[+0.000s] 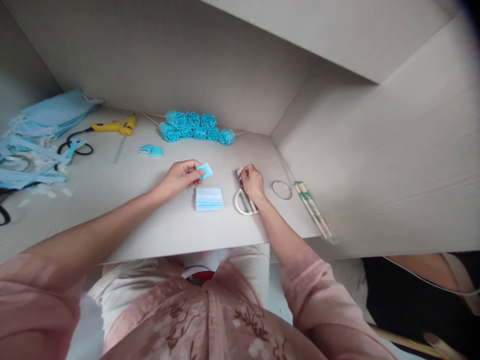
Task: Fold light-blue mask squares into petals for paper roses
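No legible lettering (or numbers).

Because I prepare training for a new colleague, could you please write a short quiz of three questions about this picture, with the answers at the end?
1. Multiple choice: what does the left hand hold?
A) a yellow glue gun
B) a small blue piece
C) a white cup

2. True or false: the scissors are nearer to the right hand than to the left hand.

3. Complete the sentence: the thin ring lies on the table between the scissors and the ____.

Key:
1. B
2. True
3. bundle of sticks
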Demonstrator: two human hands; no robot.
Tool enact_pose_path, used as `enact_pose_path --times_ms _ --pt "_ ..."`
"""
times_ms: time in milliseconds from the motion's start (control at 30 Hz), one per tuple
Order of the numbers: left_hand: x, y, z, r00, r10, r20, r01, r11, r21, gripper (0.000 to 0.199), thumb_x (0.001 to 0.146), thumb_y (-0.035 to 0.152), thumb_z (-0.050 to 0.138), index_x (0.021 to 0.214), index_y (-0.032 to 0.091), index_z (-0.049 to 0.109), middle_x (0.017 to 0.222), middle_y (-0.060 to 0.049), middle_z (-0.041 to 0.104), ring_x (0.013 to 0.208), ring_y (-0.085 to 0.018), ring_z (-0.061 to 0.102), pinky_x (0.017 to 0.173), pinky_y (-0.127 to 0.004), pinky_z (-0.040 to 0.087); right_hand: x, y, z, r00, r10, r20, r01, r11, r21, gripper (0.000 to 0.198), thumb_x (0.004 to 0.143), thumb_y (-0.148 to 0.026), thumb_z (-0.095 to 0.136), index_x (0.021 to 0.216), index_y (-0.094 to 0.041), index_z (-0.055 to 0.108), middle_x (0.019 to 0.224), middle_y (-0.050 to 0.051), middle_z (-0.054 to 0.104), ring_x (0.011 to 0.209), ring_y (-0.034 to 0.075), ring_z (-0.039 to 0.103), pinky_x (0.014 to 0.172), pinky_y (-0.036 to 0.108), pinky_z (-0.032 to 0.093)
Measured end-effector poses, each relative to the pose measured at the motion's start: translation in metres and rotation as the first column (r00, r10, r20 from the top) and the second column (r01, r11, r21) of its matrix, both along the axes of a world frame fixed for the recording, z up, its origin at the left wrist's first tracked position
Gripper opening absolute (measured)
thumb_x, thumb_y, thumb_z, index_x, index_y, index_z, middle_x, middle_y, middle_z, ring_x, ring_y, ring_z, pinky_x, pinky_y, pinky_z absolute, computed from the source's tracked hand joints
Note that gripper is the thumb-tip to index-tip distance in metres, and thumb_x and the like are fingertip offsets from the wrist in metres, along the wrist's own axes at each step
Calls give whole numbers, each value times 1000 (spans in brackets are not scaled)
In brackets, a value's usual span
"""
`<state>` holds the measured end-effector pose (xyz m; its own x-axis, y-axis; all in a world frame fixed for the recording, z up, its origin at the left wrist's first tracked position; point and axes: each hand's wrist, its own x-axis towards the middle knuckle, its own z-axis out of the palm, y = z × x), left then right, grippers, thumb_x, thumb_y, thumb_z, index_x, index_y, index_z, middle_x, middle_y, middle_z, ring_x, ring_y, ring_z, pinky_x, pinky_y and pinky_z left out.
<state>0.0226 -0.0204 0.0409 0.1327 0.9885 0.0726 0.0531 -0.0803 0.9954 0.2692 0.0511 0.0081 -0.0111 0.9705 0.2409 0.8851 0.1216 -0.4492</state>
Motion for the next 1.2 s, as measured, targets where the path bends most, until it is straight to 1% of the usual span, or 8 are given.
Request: enact_pose_path --times_ms 133,267,367,500,567,700,900,1200 --pt "0 -3 1 994 -79 -78 83 996 43 30 75 43 67 76 15 57 63 0 61 54 -9 52 51 -18 38 0 0 -1 1000 -10 -24 10 1000 4 19 92 -24 43 97 -18 61 83 7 70 80 21 63 76 30 41" --pt "6 -16 7 924 -294 -243 320 945 74 25 79 39 62 76 15 60 64 0 62 58 -10 55 56 -20 41 0 -2 0 999 -3 -39 4 1000 21 19 92 -23 42 95 -19 60 83 6 70 79 20 62 74 29 40" --pt "23 -31 17 806 -379 -454 495 853 166 16 83 29 56 78 15 63 71 -1 65 65 -12 58 62 -21 42 -2 -3 1 1000 3 -30 -2 1000 16 20 92 -22 41 94 -18 60 84 6 70 79 21 62 74 29 40" --pt "60 -43 24 648 -396 -651 706 632 319 11 79 12 55 83 17 63 107 -8 69 98 -20 63 87 -29 45 -2 -1 1 999 35 -12 -35 999 25 20 92 -20 42 96 -18 61 82 6 70 74 19 62 72 27 40" --pt "78 -44 21 601 -356 -715 734 599 319 10 76 9 55 79 17 62 114 -11 67 107 -24 61 93 -33 44 -2 -2 2 998 63 -4 -63 998 24 19 92 -22 43 97 -18 62 82 6 71 73 19 62 71 27 40" --pt "96 -45 4 538 -289 -792 726 636 262 10 76 9 54 77 16 61 108 -12 68 104 -25 63 92 -35 45 -2 -5 1 995 96 -30 -95 995 16 19 93 -26 45 97 -20 62 83 5 70 75 19 62 71 28 40" --pt "94 -49 -7 560 -236 -794 661 706 256 10 79 10 51 81 17 58 109 -10 66 101 -22 62 87 -31 46 0 -5 -3 980 177 -92 -169 982 84 16 93 -25 45 91 -20 61 89 5 68 80 18 59 76 29 40" --pt "69 -44 4 495 -255 -831 699 684 207 12 80 9 50 84 17 58 96 -8 64 91 -21 61 81 -30 45 3 -2 -5 978 199 -63 -196 979 59 16 92 -25 44 90 -20 59 90 6 67 82 20 59 75 29 39"
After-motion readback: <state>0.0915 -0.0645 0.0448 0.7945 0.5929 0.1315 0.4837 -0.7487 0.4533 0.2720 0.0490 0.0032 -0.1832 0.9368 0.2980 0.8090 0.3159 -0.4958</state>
